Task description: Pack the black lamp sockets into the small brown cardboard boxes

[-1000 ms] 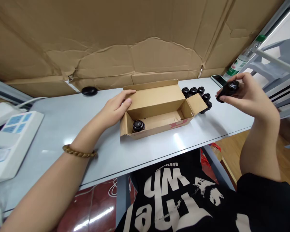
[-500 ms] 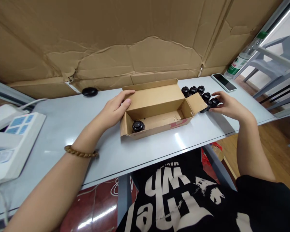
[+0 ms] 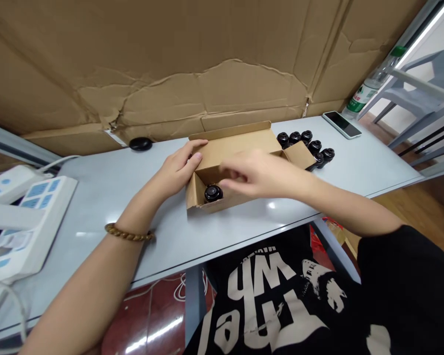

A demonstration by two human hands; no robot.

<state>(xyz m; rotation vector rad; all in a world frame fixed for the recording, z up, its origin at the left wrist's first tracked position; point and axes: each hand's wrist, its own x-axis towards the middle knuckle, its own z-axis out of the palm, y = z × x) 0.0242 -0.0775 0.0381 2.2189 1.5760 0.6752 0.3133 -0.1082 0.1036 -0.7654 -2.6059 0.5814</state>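
One left hand [image 3: 177, 170] clasped on open box [image 3: 237, 143], one right hand [image 3: 253, 172] above, hold unclear; white-lettered shirt [image 3: 277, 301]

1. Box [image 3: 240, 143]: plain tan, inside and out where seen.
2. Round-topped item [image 3: 213, 193] in box: glossy black. Clustered items [image 3: 314, 146]: same black, bright highlights.
3. Oval object [image 3: 140, 144]: solid black.
4. Tabletop [image 3: 170, 212]: pale blue-grey, white glare streaks, dark line along near edge.
5. Cardboard sheet [image 3: 207, 44]: brown, irregular crease pattern.
6. Bracelet [image 3: 129, 235]: golden brown, braided pattern.
7. Shirt [image 3: 340, 330]: black, off-white lettering and graphic print.
8. Bottle [image 3: 360, 97]: clear; green cap, green-and-white label.
9. Phone [image 3: 342, 124]: black screen, pale rim.
10. Power strips [image 3: 55, 217]: white, blue patches.
11. Chair [image 3: 410, 98]: grey-blue.
12. Floor: dark red tiles [image 3: 151, 315]; brown wood-look area [image 3: 429, 217].
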